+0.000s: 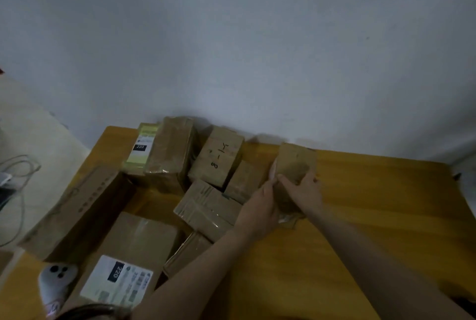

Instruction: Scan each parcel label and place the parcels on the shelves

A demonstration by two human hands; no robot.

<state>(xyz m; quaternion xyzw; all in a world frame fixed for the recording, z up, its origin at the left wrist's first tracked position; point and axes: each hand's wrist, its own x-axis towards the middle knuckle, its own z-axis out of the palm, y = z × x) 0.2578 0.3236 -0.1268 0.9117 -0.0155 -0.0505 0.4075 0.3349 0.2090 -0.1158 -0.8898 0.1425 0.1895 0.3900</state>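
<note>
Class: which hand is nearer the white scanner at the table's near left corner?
Left. The left hand holds a parcel, nearer the scanner; the right hand holds its far side.

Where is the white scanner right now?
In the head view, the scanner lies at the bottom left of the table, beside the labelled parcel, far from both hands.

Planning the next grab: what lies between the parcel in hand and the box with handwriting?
In the head view, one small plain box lies between the held parcel, gripped by both hands, and the handwritten box, beside a strip of bare table.
</note>
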